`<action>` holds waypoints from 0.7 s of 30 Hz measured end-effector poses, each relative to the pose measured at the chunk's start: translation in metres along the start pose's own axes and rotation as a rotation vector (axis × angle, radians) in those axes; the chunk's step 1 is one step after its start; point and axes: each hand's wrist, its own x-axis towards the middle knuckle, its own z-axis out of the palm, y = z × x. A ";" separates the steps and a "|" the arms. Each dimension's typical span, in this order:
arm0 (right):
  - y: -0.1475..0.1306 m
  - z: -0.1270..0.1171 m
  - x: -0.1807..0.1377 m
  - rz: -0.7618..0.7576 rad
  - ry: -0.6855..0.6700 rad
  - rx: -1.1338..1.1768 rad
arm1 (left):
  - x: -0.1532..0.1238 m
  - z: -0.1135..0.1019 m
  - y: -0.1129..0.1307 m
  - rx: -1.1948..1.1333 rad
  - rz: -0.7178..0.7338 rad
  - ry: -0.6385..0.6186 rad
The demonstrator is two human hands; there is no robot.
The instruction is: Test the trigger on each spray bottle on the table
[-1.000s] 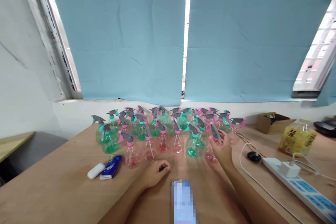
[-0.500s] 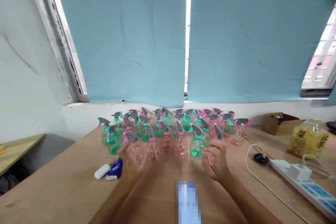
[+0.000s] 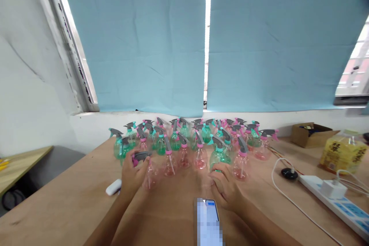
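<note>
My left hand is closed around the grey and pink sprayer head of a clear pink spray bottle at the front left of a group. The bottle's body shows to the right of my fingers. My right hand is half curled with thumb and fingers apart, in front of a green spray bottle; nothing shows in it. Its fingertips overlap the bottle's lower part, and I cannot tell whether they touch. Just right of it stands another pink spray bottle. Pink spray bottles stand between my hands.
More green and pink spray bottles crowd behind, towards the wall. A phone lies between my forearms, and a white object sits by my left wrist. At right are a power strip, cables, a black puck, a cardboard box and a yellow-labelled jug.
My left hand has moved slightly left and closed on the pink bottle's sprayer head. My right hand has come away from the right-hand pink bottle and moved left, in front of the green one.
</note>
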 end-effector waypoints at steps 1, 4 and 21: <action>-0.002 0.000 0.002 0.002 0.001 0.012 | -0.002 -0.003 0.003 -0.012 0.011 0.003; -0.011 0.002 0.013 0.024 -0.014 0.097 | -0.009 -0.008 0.017 -0.104 0.056 0.002; 0.022 0.068 0.069 0.593 -0.180 1.055 | -0.041 0.108 0.080 -0.627 0.239 -0.365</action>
